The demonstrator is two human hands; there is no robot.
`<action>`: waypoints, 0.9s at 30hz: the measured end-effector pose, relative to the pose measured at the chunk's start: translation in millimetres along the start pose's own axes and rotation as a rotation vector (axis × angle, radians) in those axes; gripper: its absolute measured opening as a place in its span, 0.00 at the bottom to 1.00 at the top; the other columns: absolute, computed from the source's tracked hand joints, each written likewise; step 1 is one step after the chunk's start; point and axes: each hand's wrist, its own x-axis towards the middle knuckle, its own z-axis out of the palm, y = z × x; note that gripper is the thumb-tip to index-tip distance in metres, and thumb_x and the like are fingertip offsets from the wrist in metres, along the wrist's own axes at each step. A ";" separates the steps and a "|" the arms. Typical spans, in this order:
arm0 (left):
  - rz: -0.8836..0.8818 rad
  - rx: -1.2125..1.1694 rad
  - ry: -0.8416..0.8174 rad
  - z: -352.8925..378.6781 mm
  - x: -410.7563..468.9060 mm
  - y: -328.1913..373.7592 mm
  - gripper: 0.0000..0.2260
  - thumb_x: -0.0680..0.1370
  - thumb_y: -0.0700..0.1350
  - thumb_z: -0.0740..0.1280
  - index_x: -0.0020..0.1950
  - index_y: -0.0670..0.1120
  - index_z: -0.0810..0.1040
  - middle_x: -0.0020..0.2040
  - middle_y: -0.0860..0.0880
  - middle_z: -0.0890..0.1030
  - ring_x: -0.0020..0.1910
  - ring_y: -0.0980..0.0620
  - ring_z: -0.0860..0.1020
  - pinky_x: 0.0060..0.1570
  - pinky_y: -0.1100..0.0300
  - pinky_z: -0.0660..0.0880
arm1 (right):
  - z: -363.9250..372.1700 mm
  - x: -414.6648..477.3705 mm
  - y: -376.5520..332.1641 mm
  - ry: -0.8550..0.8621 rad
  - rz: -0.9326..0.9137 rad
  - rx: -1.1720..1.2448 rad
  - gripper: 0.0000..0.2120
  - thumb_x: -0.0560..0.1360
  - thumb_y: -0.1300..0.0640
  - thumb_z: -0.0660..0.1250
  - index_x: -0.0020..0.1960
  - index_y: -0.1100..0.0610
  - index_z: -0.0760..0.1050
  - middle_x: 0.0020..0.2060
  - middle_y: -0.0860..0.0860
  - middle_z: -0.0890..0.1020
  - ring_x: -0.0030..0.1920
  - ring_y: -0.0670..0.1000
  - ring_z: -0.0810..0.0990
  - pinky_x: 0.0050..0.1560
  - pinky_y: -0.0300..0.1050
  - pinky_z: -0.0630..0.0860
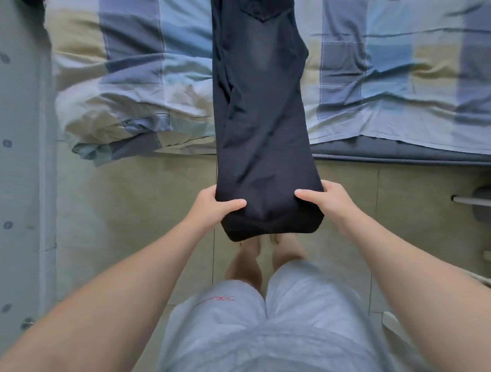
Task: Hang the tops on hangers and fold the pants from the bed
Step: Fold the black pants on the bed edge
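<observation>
- the black pants (261, 105) stretch from over the bed (391, 79) out above the floor (127, 195).
- the left hand (211, 206) grips one corner of the near end, thumb on top.
- the right hand (328, 203) grips the other corner the same way.

Soft, even light, fairly bright with a cool cast, leaves only faint shadows. Wide-angle distortion bows the bed (415, 152) edge and stretches the lower corners. The black pants (261, 114) lose fold detail; the grey shorts (271, 333) at the bottom look blurred
</observation>
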 end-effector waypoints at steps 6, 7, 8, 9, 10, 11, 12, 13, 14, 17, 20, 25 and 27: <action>0.004 -0.146 0.011 -15.9 -64.1 11.4 0.14 0.71 0.44 0.79 0.55 0.51 0.81 0.49 0.55 0.87 0.49 0.56 0.85 0.41 0.65 0.79 | 6.1 -69.9 -5.1 0.021 -0.021 0.166 0.11 0.72 0.54 0.76 0.53 0.55 0.84 0.48 0.50 0.88 0.52 0.54 0.86 0.45 0.44 0.79; 0.004 -0.166 -0.004 -17.3 -73.3 13.3 0.14 0.71 0.44 0.79 0.54 0.51 0.82 0.49 0.55 0.87 0.49 0.55 0.85 0.42 0.63 0.80 | 5.6 -80.3 -6.1 0.008 -0.026 0.180 0.12 0.72 0.54 0.76 0.54 0.55 0.84 0.48 0.50 0.88 0.52 0.54 0.86 0.45 0.44 0.79; 0.001 -0.184 -0.021 -18.3 -81.8 14.8 0.14 0.71 0.45 0.79 0.55 0.50 0.82 0.50 0.55 0.87 0.50 0.54 0.85 0.45 0.60 0.80 | 4.9 -90.2 -7.0 -0.003 -0.031 0.187 0.13 0.71 0.53 0.76 0.55 0.55 0.84 0.49 0.50 0.87 0.52 0.55 0.86 0.46 0.45 0.80; -0.004 -0.199 -0.036 -18.8 -89.6 16.1 0.14 0.72 0.45 0.79 0.56 0.50 0.82 0.51 0.54 0.87 0.50 0.53 0.85 0.48 0.57 0.80 | 3.9 -99.0 -7.7 -0.012 -0.035 0.194 0.15 0.71 0.52 0.77 0.56 0.55 0.83 0.50 0.50 0.87 0.52 0.55 0.86 0.49 0.47 0.80; -0.008 -0.213 -0.052 -18.8 -97.6 16.7 0.15 0.72 0.46 0.78 0.57 0.49 0.82 0.52 0.53 0.87 0.51 0.51 0.85 0.52 0.54 0.80 | 3.0 -107.9 -8.1 -0.023 -0.037 0.201 0.16 0.70 0.51 0.77 0.57 0.55 0.83 0.51 0.50 0.87 0.52 0.55 0.86 0.51 0.48 0.79; -0.013 -0.227 -0.068 -18.4 -105.9 16.7 0.16 0.72 0.46 0.78 0.59 0.48 0.82 0.53 0.52 0.86 0.53 0.50 0.85 0.54 0.52 0.80 | 2.0 -117.2 -7.8 -0.036 -0.033 0.208 0.17 0.70 0.51 0.77 0.57 0.55 0.83 0.51 0.51 0.87 0.53 0.55 0.86 0.52 0.49 0.79; -0.016 -0.245 -0.084 -17.8 -114.1 15.8 0.18 0.72 0.46 0.78 0.60 0.48 0.81 0.54 0.51 0.86 0.54 0.49 0.84 0.55 0.52 0.80 | 0.7 -126.0 -6.8 -0.055 -0.021 0.216 0.18 0.71 0.51 0.77 0.58 0.55 0.82 0.52 0.51 0.87 0.53 0.55 0.86 0.52 0.49 0.79; -0.022 -0.268 -0.102 -16.8 -121.4 14.4 0.18 0.72 0.46 0.78 0.61 0.47 0.81 0.55 0.51 0.86 0.55 0.48 0.84 0.57 0.51 0.79 | -1.4 -134.1 -5.2 -0.081 0.001 0.221 0.18 0.72 0.50 0.76 0.59 0.55 0.82 0.52 0.51 0.87 0.53 0.55 0.86 0.52 0.49 0.79; -0.027 -0.294 -0.121 -15.3 -129.3 12.5 0.19 0.73 0.46 0.77 0.62 0.45 0.80 0.56 0.50 0.86 0.57 0.47 0.84 0.58 0.51 0.79 | -3.5 -143.1 -3.2 -0.116 0.029 0.220 0.19 0.72 0.49 0.76 0.60 0.55 0.81 0.53 0.52 0.87 0.53 0.55 0.86 0.52 0.50 0.79; -0.018 -0.337 -0.156 -8.6 -154.0 3.8 0.21 0.74 0.46 0.76 0.65 0.42 0.79 0.59 0.48 0.85 0.60 0.46 0.82 0.63 0.50 0.76 | -12.0 -169.0 11.1 -0.222 0.120 0.206 0.23 0.71 0.43 0.75 0.63 0.53 0.80 0.56 0.51 0.86 0.56 0.54 0.85 0.59 0.52 0.77; 0.039 -0.347 -0.177 -0.3 -180.1 -6.8 0.26 0.72 0.49 0.76 0.68 0.43 0.77 0.62 0.48 0.83 0.62 0.47 0.81 0.62 0.51 0.76 | -20.6 -193.9 35.8 -0.300 0.161 0.238 0.26 0.71 0.41 0.75 0.65 0.52 0.79 0.59 0.50 0.85 0.59 0.53 0.84 0.63 0.52 0.75; 0.108 -0.335 -0.199 13.8 -219.6 -31.2 0.26 0.72 0.50 0.74 0.69 0.50 0.76 0.63 0.50 0.83 0.61 0.48 0.82 0.60 0.49 0.77 | -27.0 -231.9 78.6 -0.324 0.085 0.227 0.23 0.73 0.47 0.74 0.65 0.54 0.79 0.59 0.52 0.84 0.59 0.54 0.84 0.59 0.53 0.77; 0.113 -0.296 -0.188 20.0 -232.5 -41.4 0.24 0.72 0.48 0.75 0.68 0.50 0.77 0.62 0.49 0.83 0.60 0.47 0.82 0.59 0.49 0.77 | -25.2 -243.9 93.5 -0.268 0.056 0.245 0.19 0.73 0.50 0.74 0.62 0.55 0.81 0.56 0.53 0.86 0.55 0.55 0.85 0.52 0.50 0.80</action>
